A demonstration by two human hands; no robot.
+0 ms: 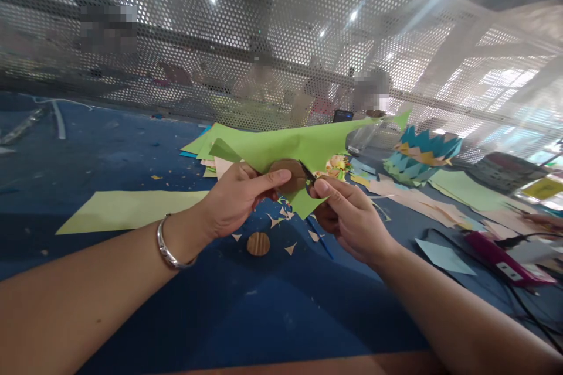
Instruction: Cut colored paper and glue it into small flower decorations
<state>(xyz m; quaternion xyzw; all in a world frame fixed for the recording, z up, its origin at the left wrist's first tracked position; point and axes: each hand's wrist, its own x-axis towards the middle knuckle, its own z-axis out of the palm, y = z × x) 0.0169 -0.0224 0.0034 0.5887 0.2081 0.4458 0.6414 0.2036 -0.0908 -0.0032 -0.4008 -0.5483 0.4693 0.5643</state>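
My left hand (240, 196) pinches a large sheet of green paper (281, 143) together with a round brown cardboard disc (288, 176) laid against it. Closed around a small pair of dark scissors (307, 171) is my right hand (347, 214). The blades lie at the right edge of the disc, on the green paper, and a green flap (308, 205) hangs below them. The scissors' handles are mostly hidden by my fingers. Beneath my hands, a smaller striped brown disc (258, 244) lies on the blue table, among triangular pink paper scraps (290, 249).
A yellow-green paper strip (132, 210) lies at left. Behind my hands are stacked coloured sheets (197, 143). To the right stand a zigzag paper crown (422, 155), pink paper pieces (422, 202) and a magenta power strip (505, 258) with black cables. A perforated metal screen (176, 29) borders the table.
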